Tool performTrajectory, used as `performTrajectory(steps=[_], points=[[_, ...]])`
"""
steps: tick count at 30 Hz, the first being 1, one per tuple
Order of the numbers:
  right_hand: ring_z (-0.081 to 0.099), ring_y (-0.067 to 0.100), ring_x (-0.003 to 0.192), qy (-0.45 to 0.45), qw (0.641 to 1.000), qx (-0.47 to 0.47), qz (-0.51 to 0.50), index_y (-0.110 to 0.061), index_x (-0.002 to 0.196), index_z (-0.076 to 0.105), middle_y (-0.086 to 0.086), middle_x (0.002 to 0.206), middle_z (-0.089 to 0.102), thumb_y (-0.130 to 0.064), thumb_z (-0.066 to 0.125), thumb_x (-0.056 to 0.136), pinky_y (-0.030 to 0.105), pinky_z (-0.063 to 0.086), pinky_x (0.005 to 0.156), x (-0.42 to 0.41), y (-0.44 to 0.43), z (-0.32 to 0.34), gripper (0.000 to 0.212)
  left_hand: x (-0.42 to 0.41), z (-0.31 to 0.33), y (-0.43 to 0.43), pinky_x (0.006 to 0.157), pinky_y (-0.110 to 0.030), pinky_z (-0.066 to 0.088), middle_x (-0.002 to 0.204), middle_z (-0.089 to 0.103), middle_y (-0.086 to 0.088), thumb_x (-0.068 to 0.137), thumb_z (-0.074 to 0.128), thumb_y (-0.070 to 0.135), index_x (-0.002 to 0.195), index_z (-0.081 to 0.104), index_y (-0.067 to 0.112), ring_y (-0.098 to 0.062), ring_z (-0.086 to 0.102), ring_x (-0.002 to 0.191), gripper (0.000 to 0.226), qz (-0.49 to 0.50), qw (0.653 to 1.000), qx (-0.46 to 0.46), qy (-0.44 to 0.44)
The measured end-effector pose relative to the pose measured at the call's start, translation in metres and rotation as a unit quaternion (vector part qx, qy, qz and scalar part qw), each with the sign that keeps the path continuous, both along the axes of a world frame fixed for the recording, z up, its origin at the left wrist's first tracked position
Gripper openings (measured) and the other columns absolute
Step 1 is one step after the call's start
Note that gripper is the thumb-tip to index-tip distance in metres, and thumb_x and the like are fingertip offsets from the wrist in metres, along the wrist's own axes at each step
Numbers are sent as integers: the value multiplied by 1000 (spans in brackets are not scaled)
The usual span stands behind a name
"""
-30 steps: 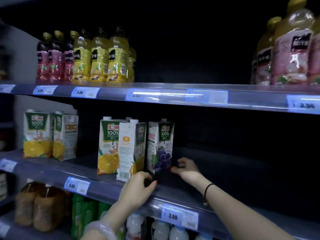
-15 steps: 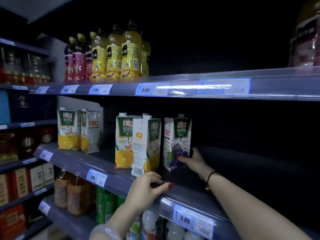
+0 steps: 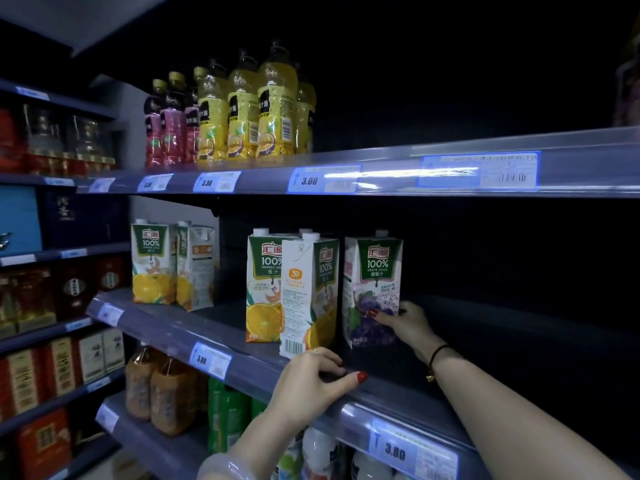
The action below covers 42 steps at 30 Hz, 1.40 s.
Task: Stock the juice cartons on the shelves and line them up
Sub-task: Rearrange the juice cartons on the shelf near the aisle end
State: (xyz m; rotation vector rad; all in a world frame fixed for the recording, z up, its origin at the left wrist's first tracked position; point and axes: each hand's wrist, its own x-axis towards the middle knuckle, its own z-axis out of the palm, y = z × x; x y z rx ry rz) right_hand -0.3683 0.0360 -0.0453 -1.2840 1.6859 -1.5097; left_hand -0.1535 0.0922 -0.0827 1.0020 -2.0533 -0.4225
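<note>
A grape juice carton (image 3: 374, 271) stands on the middle shelf (image 3: 166, 330), rightmost in a group of three. My right hand (image 3: 408, 327) grips its lower right corner, thumb on the front face. To its left, an orange juice carton (image 3: 304, 292) is turned so its side panel and barcode face out, set further forward than its neighbours. Beside that, another orange carton (image 3: 263, 289) faces front. Two more orange cartons (image 3: 150, 265) stand apart at the shelf's left end. My left hand (image 3: 311, 379) rests on the shelf's front edge, below the turned carton, holding nothing.
The middle shelf is dark and bare to the right of the grape carton. Yellow and pink juice bottles (image 3: 242, 112) fill the upper shelf's left part. Tea bottles (image 3: 159, 386) and green bottles (image 3: 225, 414) stand on the shelf below. Boxed goods fill the unit at left.
My right hand rose from the shelf floor and took hold of the grape carton's lower corner. My left hand stayed on the shelf edge. The view swung left and closer.
</note>
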Motion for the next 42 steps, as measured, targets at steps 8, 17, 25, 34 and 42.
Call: performTrajectory(steps=[8, 17, 25, 34, 42], points=[[62, 25, 91, 44, 998, 6, -36, -6, 109, 50, 13, 106, 63, -19, 84, 67, 31, 50, 72, 6, 16, 7, 56, 1, 0, -1, 80, -22, 49, 99, 62, 19, 68, 62, 68, 88, 78, 23, 7, 56, 92, 51, -4, 1000, 9, -2], [62, 29, 102, -45, 998, 29, 26, -7, 123, 42, 16, 120, 61, -1, 75, 74, 42, 54, 80, 8, 26, 18, 60, 1, 3, 0, 78, -18, 49, 101, 63, 18, 70, 63, 66, 91, 77, 23, 6, 56, 91, 51, -6, 1000, 11, -13], [61, 16, 86, -13, 998, 59, 30, -20, 121, 44, 1, 109, 63, -5, 77, 70, 30, 46, 64, 5, 60, 27, 63, 0, 2, -1, 69, -17, 47, 93, 60, 23, 69, 62, 69, 88, 77, 25, 8, 55, 84, 50, 13, 1000, 0, -17], [59, 6, 75, -45, 996, -8, -73, -17, 112, 46, -6, 91, 63, 2, 79, 65, 18, 45, 49, -14, 141, 26, 61, -18, 16, 8, 84, -33, 53, 107, 68, 11, 67, 66, 65, 106, 69, 24, -8, 61, 100, 56, -24, 998, 46, -38], [64, 14, 79, -28, 976, -48, -210, -16, 104, 48, 2, 91, 66, 8, 78, 61, 21, 49, 55, -56, 231, 25, 57, -89, 21, 42, 88, -32, 52, 114, 66, 4, 71, 66, 61, 114, 65, 21, -10, 60, 104, 59, -149, 986, 34, -60]])
